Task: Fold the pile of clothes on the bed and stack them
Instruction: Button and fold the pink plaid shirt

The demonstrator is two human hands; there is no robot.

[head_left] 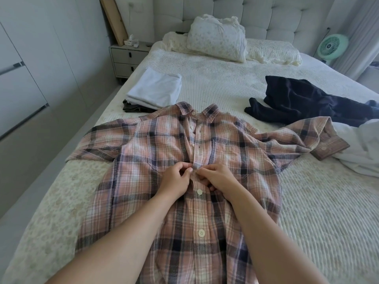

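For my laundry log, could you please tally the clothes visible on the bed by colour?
Pink plaid shirt: 1
Folded white garment: 1
Folded dark olive garment: 1
Loose dark navy clothing: 1 heap
Loose white clothing: 1 heap
Total: 5

Beyond the bedding we see a grey tufted upholstered headboard [272, 15], a floral-print pillow [217, 39], a pale two-drawer nightstand [128, 60], a leaning wooden frame [113, 19] and a mint-green round fan [332, 47].
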